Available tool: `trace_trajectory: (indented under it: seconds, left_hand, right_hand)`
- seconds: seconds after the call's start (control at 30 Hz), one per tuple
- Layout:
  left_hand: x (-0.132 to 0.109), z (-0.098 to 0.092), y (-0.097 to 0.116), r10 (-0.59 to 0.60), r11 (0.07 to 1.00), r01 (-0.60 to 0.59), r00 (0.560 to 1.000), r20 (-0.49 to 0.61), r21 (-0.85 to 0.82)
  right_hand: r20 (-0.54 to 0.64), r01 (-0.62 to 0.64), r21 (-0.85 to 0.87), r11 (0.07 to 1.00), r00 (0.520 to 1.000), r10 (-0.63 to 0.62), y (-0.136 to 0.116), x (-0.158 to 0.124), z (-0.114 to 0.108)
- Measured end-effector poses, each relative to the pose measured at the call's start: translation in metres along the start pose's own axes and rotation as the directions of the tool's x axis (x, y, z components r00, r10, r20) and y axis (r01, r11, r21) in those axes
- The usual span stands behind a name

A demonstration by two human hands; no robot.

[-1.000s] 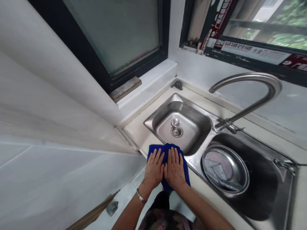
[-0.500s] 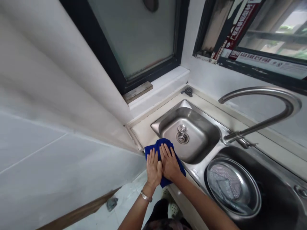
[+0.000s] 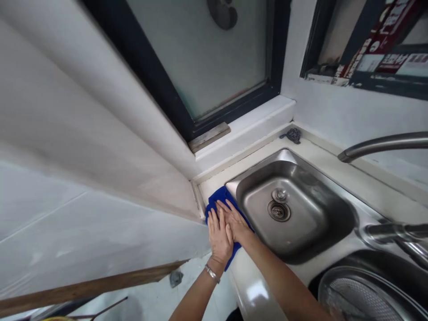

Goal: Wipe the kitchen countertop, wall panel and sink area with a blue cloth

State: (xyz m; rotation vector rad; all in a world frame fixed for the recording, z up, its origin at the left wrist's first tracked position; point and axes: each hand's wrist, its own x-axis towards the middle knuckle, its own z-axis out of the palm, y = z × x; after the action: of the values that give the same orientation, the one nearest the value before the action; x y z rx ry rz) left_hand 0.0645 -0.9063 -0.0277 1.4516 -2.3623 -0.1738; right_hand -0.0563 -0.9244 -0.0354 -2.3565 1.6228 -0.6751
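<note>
A blue cloth lies on the strip of countertop between the left wall and the sink basin, reaching over the counter's front edge. Flat on top of it presses my right hand, fingers stretched toward the wall corner. My left hand, with a silver bracelet at the wrist, also rests flat on the cloth and partly overlaps the right hand. Neither hand has its fingers wrapped round the cloth. Just right of them is the steel sink basin, with a round drain in its floor.
A curved faucet arches over the right side. A metal colander sits in the second basin. A dark scouring pad lies in the back corner. A wood block rests on the window sill. The tiled wall bounds the left.
Both hands have pushed the blue cloth along the counter toward the wall corner. My left hand now overlaps the right one. The view has shifted left, so the sink appears further right.
</note>
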Motion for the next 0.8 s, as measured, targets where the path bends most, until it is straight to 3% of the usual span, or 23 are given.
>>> trace_trajectory:
  seconds: [0.23,0.33,0.47,0.63,0.8]
  left_hand:
    - [0.050,0.021,-0.005,-0.102,0.995,0.099,0.985,-0.135,-0.035]
    - [0.081,0.029,-0.007,-0.242,0.965,0.215,0.949,-0.200,-0.149]
    - [0.124,0.030,-0.014,-0.366,0.916,0.313,0.908,-0.203,-0.251]
    - [0.156,0.025,-0.018,-0.278,0.957,0.247,0.930,-0.240,-0.149]
    - [0.171,0.029,-0.003,-0.156,0.988,0.152,0.972,-0.175,-0.034]
  right_hand:
    - [-0.035,0.052,0.077,0.996,0.998,-0.049,0.039,0.050,0.015]
    - [-0.031,0.029,0.090,0.995,0.999,-0.026,0.057,0.076,0.008]
    - [-0.034,-0.038,0.118,0.992,0.999,0.043,0.072,0.101,-0.006]
    - [-0.091,-0.103,0.197,0.975,0.988,0.122,0.082,0.116,-0.013]
    - [-0.164,-0.141,0.166,0.976,0.972,0.168,0.105,0.101,-0.017]
